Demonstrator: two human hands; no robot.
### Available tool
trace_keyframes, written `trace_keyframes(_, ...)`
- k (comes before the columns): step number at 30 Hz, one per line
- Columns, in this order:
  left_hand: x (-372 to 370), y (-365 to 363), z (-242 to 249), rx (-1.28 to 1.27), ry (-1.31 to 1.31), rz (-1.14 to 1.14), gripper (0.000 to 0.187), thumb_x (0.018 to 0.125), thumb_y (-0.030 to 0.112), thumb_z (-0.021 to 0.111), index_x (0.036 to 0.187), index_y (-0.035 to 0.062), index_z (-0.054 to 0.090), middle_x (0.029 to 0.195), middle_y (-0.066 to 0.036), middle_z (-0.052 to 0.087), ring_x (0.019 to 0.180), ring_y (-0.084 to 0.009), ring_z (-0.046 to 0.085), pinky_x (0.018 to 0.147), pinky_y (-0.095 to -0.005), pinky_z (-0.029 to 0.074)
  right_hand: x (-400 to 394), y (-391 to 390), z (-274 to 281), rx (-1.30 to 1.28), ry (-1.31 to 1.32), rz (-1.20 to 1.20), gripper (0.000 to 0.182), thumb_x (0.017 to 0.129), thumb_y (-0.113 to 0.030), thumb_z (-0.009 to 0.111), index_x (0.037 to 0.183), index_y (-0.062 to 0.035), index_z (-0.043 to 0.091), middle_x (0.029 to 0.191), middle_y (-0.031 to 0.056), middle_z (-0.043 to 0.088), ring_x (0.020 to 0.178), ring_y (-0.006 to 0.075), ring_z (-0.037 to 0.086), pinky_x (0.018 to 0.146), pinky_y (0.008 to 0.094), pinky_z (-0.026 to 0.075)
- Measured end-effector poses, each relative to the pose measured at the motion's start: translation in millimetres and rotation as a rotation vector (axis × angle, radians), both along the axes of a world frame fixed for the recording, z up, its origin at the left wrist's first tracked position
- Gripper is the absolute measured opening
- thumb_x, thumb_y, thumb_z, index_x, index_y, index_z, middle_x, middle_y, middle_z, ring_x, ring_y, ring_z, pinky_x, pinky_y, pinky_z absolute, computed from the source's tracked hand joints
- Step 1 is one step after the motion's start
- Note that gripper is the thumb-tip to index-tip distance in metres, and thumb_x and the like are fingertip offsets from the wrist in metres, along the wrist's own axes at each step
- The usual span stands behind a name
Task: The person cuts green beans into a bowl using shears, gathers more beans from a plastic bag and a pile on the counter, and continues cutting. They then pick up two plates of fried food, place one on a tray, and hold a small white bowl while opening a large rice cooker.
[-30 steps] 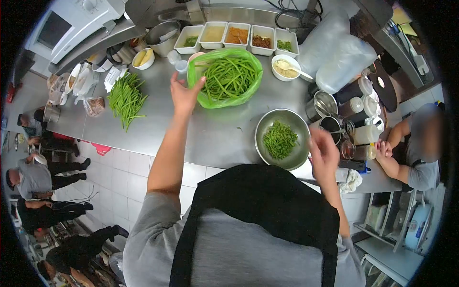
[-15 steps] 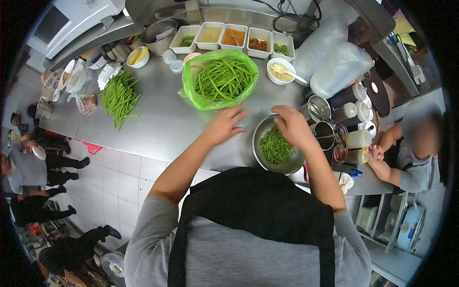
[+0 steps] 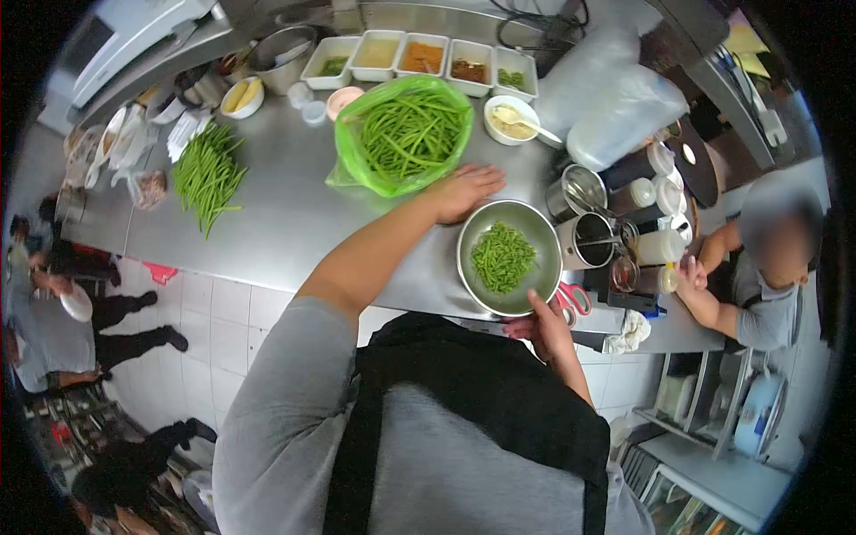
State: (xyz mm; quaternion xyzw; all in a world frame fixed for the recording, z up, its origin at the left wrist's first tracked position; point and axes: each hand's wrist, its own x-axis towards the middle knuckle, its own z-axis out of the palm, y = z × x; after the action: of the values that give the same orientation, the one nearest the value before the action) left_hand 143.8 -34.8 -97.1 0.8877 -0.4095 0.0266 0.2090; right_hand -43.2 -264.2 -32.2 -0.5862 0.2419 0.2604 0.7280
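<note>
A steel bowl (image 3: pixel 541 234) of chopped green beans (image 3: pixel 503 258) is at the table's front edge. My right hand (image 3: pixel 550 332) grips its near rim, thumb at the lip and fingers underneath. My left hand (image 3: pixel 465 190) lies flat on the steel table, fingers stretched out, just behind the bowl and in front of a green plastic bag (image 3: pixel 348 143). Whole green beans (image 3: pixel 410 134) fill that bag. Red-handled scissors (image 3: pixel 578 300) lie right of the bowl, close to my right hand.
Another heap of green beans (image 3: pixel 207 174) lies on the left. White tubs (image 3: pixel 378 53) of ingredients line the back, with a bowl (image 3: pixel 510 120) and spoon before them. Metal canisters (image 3: pixel 584 241) and bottles (image 3: pixel 660 247) crowd the right side, where another person's hands (image 3: pixel 690 275) rest.
My right hand has moved from the bowl's far rim to its near rim. The left hand has slid right and flattened on the table. The bowl is more tilted toward view.
</note>
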Motion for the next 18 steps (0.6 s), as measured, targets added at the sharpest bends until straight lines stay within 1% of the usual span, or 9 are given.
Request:
trace_keyframes(1, 0, 3, -2, -0.040, 0.027, -0.029, 0.043, 0.089, 0.016, 0.044, 0.131, 0.0065, 0.040, 0.141, -0.009, 0.033, 0.132, -0.0248, 0.028, 0.109, -0.0385, 0.022, 2, 2, -6, 0.013, -0.030, 0.032, 0.039, 0.088, -0.018, 0.050, 0.115, 0.0074, 0.037, 0.093, 0.0210, 0.058, 0.065, 0.0265, 0.064, 0.056, 0.0325, 0.056)
trace_keyframes(4, -20, 21, -3, -0.090, 0.109, -0.033, 0.040, 0.090, 0.016, 0.044, 0.128, 0.0039, 0.044, 0.139, -0.009, 0.036, 0.131, -0.0241, 0.030, 0.108, -0.0375, 0.023, -1, 4, -13, 0.047, -0.088, -0.021, 0.037, 0.085, -0.010, 0.048, 0.116, 0.0081, 0.038, 0.099, 0.0202, 0.056, 0.075, 0.0269, 0.064, 0.057, 0.0324, 0.057)
trace_keyframes(5, -30, 25, -2, -0.097, 0.135, -0.025, 0.039, 0.090, 0.016, 0.044, 0.127, 0.0032, 0.045, 0.139, -0.009, 0.036, 0.130, -0.0239, 0.031, 0.108, -0.0373, 0.023, -8, -5, -18, 0.073, -0.077, 0.009, 0.038, 0.081, -0.004, 0.047, 0.116, 0.0094, 0.039, 0.103, 0.0187, 0.055, 0.082, 0.0263, 0.063, 0.058, 0.0320, 0.057)
trace_keyframes(8, -58, 41, -5, -0.102, 0.088, 0.008, 0.040, 0.090, 0.016, 0.044, 0.127, 0.0038, 0.045, 0.139, -0.008, 0.037, 0.130, -0.0234, 0.031, 0.108, -0.0370, 0.024, -43, -45, -1, 0.006, -0.008, 0.036, 0.039, 0.078, -0.002, 0.050, 0.114, 0.0106, 0.039, 0.100, 0.0177, 0.056, 0.081, 0.0259, 0.063, 0.062, 0.0319, 0.057)
trace_keyframes(10, -77, 47, -1, -0.110, 0.081, 0.079, 0.040, 0.089, 0.015, 0.044, 0.128, 0.0043, 0.045, 0.139, -0.009, 0.037, 0.130, -0.0239, 0.031, 0.107, -0.0370, 0.025, -70, -94, -3, -0.047, 0.086, 0.052, 0.039, 0.076, -0.001, 0.051, 0.111, 0.0114, 0.040, 0.098, 0.0178, 0.056, 0.079, 0.0257, 0.063, 0.064, 0.0311, 0.057)
trace_keyframes(12, -97, 46, 0, -0.106, 0.059, 0.157, 0.040, 0.089, 0.014, 0.044, 0.128, 0.0044, 0.044, 0.139, -0.009, 0.037, 0.130, -0.0242, 0.031, 0.107, -0.0370, 0.025, -92, -127, 6, -0.065, 0.109, -0.001, 0.038, 0.076, -0.001, 0.052, 0.109, 0.0114, 0.040, 0.095, 0.0187, 0.056, 0.074, 0.0263, 0.064, 0.059, 0.0330, 0.058)
trace_keyframes(13, -106, 44, -2, -0.114, 0.055, 0.194, 0.040, 0.089, 0.014, 0.044, 0.128, 0.0044, 0.044, 0.139, -0.009, 0.037, 0.130, -0.0245, 0.032, 0.107, -0.0371, 0.025, -102, -145, 5, -0.127, 0.154, -0.002, 0.039, 0.075, 0.002, 0.050, 0.111, 0.0132, 0.039, 0.096, 0.0219, 0.056, 0.069, 0.0288, 0.064, 0.054, 0.0357, 0.058)
trace_keyframes(16, -130, 33, -7, -0.145, 0.051, 0.288, 0.040, 0.089, 0.015, 0.044, 0.127, 0.0034, 0.045, 0.139, -0.010, 0.037, 0.129, -0.0260, 0.032, 0.107, -0.0378, 0.025, -124, -179, -13, -0.013, 0.291, 0.098, 0.042, 0.074, 0.003, 0.048, 0.113, 0.0151, 0.037, 0.098, 0.0255, 0.056, 0.068, 0.0318, 0.064, 0.051, 0.0382, 0.058)
trace_keyframes(18, -147, 24, -8, -0.184, 0.057, 0.342, 0.040, 0.090, 0.018, 0.044, 0.125, 0.0014, 0.046, 0.138, -0.012, 0.037, 0.128, -0.0276, 0.033, 0.106, -0.0390, 0.026, -130, -176, -44, -0.067, 0.287, 0.128, 0.042, 0.077, 0.000, 0.046, 0.115, 0.0160, 0.036, 0.098, 0.0260, 0.057, 0.072, 0.0330, 0.064, 0.052, 0.0372, 0.059)
